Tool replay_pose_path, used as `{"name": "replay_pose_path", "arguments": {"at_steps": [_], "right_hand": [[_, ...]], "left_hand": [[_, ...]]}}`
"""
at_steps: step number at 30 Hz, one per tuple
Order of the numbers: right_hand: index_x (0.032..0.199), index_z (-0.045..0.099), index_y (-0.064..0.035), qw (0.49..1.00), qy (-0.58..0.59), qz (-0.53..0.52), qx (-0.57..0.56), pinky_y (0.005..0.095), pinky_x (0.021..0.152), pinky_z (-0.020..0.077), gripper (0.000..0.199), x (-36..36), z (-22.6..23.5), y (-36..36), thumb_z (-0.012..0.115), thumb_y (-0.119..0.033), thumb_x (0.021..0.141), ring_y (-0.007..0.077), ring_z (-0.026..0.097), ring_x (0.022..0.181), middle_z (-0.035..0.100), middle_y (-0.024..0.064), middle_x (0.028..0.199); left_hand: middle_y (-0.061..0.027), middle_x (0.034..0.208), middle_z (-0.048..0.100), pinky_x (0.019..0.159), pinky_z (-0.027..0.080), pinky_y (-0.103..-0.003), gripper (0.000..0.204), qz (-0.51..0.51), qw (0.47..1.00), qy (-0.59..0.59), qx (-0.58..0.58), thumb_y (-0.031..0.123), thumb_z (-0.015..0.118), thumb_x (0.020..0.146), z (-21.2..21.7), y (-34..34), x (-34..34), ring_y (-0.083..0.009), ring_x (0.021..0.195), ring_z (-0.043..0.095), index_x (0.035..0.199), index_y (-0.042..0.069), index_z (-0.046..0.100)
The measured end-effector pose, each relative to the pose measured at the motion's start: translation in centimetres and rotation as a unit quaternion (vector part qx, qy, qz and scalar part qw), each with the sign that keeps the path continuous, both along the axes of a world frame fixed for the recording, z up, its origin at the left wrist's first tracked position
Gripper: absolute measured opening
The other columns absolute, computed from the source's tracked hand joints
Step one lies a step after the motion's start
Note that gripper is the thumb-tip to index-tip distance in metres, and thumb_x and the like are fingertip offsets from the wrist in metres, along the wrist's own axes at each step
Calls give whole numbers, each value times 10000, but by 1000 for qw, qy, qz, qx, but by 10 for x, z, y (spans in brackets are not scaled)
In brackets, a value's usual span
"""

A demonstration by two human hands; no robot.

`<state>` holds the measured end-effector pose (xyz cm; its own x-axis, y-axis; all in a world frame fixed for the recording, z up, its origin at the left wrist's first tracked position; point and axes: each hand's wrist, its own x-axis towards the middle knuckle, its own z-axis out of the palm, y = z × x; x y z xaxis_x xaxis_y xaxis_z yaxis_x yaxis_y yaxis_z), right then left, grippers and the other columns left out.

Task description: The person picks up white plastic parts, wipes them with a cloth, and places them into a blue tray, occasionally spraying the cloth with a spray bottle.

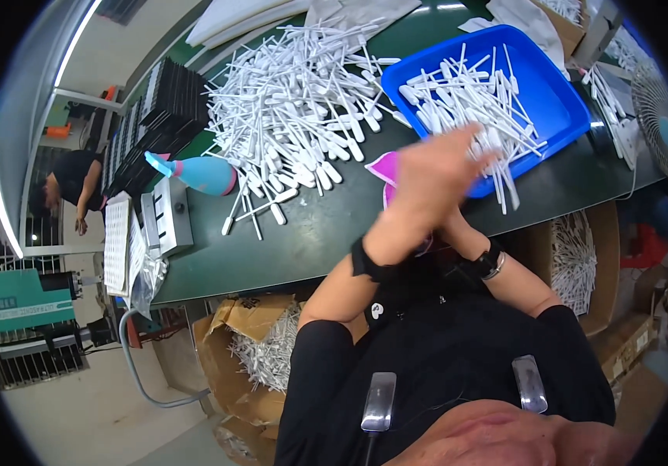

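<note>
My left hand point(436, 172) is blurred over the near left rim of a blue tub point(557, 116). White stick-like plastic pieces point(502, 175), each with a thin stem and a thicker end, show at its fingertips and appear pinched there. Under it, my right hand point(452, 224) is mostly hidden; its fingers cannot be made out. A bright pink cloth-like thing point(385, 168) with a pale edge pokes out beside my left hand. More of the white pieces point(466, 97) lie heaped in the tub. Left of the tub, a large loose pile point(295, 101) covers the green table point(310, 241).
A blue and pink squeeze bottle point(206, 175) and a metal block point(169, 217) stand left, near stacked black trays point(171, 97). Cartons of white pieces point(268, 353) sit below the table. A fan point(660, 116) is at right. Another person point(78, 182) is at far left.
</note>
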<state>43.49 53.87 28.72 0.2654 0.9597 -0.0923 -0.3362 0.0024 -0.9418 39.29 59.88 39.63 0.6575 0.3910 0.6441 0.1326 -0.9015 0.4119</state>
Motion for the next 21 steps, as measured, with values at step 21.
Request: {"name": "replay_pose_path", "arguments": {"at_steps": [21], "right_hand": [[880,578,-60,994,110,-13,4,194,463,399,383,-9,24,0,426,-395,987,57,499,501,576,-5,675]], "left_hand": [[-139,730,664,587,479,-403,325,269,907,322,-32,357,549,819,-39,124,-78,-309,652,638,783,53,657]]}}
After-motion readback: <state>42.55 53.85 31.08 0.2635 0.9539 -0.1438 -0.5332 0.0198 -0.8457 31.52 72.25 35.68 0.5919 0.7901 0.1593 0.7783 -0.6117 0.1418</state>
